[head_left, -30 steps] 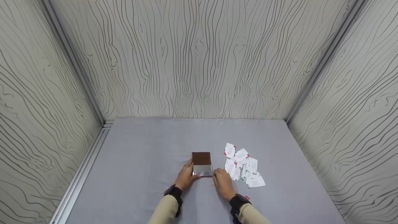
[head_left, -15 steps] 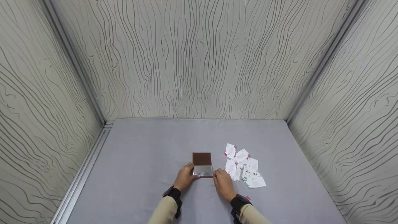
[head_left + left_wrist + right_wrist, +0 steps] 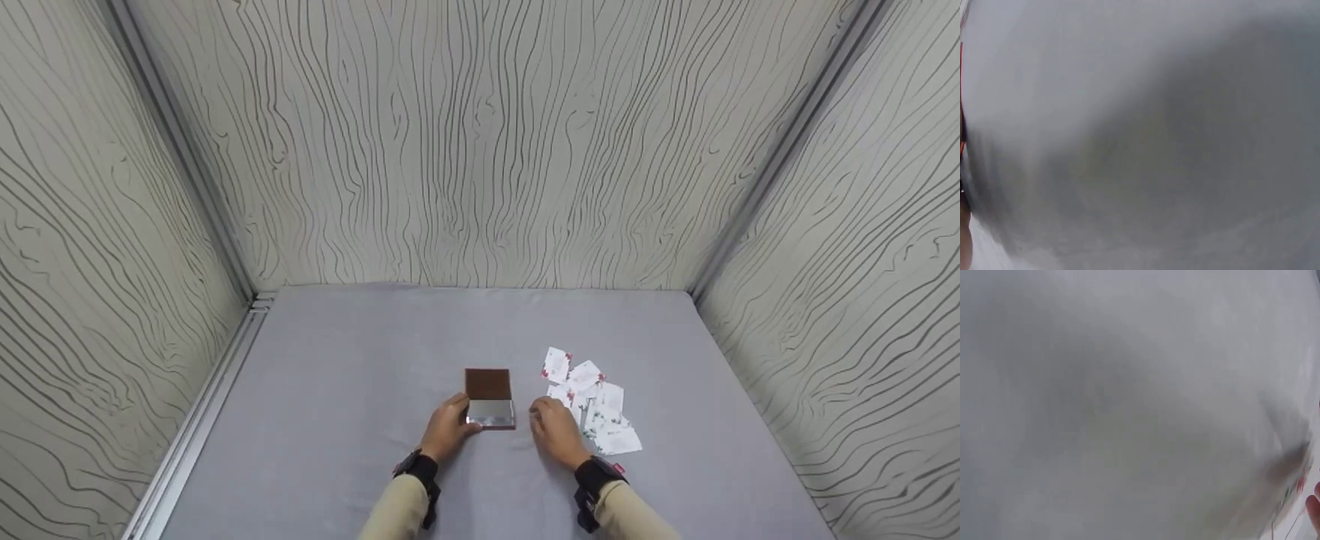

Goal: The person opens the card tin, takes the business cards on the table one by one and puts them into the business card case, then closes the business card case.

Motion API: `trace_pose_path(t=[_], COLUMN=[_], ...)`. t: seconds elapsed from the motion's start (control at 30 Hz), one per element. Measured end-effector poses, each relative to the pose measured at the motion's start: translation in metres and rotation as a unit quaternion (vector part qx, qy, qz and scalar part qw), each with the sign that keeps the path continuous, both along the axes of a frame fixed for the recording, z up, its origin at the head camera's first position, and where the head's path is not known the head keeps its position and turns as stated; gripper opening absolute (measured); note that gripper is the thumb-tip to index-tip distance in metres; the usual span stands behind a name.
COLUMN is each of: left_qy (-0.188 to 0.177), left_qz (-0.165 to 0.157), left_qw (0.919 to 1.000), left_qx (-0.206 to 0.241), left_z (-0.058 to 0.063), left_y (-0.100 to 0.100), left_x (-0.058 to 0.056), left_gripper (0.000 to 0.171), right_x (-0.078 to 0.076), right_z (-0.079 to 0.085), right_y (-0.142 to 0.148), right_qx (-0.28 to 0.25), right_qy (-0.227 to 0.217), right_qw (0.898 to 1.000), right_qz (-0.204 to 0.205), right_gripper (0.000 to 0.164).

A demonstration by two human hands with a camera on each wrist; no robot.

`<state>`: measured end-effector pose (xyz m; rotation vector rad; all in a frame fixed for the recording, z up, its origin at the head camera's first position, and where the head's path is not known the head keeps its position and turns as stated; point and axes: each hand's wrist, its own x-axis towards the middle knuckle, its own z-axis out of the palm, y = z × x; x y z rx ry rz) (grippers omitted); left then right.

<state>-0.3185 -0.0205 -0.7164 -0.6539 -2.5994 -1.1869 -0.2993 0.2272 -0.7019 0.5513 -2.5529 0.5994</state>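
Note:
On the grey cloth lies a small flat case (image 3: 490, 409), its brown lid (image 3: 487, 383) swung up at the back and a shiny silvery tray facing me. My left hand (image 3: 447, 429) grips the case's left side, thumb at the front left corner. Apart from the case on its right is my right hand (image 3: 556, 429), fingers loosely bent, holding nothing that shows. It overlaps the left edge of several white cards (image 3: 604, 409) with red and green floral corners. Only slivers of the hands show in the wrist views.
Grey cloth (image 3: 360, 375) covers the table around the hands. Wood-grain panels (image 3: 480, 150) rise at the back and both sides. A metal rail (image 3: 195, 427) runs along the left edge.
My right hand has left the right edge of the case and moved right to the cards, covering part of the nearest ones. The left hand stays on the case.

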Motion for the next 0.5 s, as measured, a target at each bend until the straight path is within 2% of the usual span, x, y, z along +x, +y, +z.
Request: trace_pose_path(t=[0.2, 0.5], left_qy=[0.004, -0.011], left_qz=[-0.005, -0.007], left_qw=[1.0000, 0.9999], left_qx=[0.006, 0.003], left_z=[-0.001, -0.002], left_y=[-0.001, -0.001], left_x=[0.001, -0.001], left_gripper=[0.052, 0.052], right_x=[-0.008, -0.015], right_z=[0.002, 0.012], right_y=[0.025, 0.053], right_qx=[0.007, 0.020], right_qy=[-0.025, -0.093], right_qw=[0.999, 0.995], right_qz=[-0.037, -0.041], right_gripper=[0.025, 0.040])
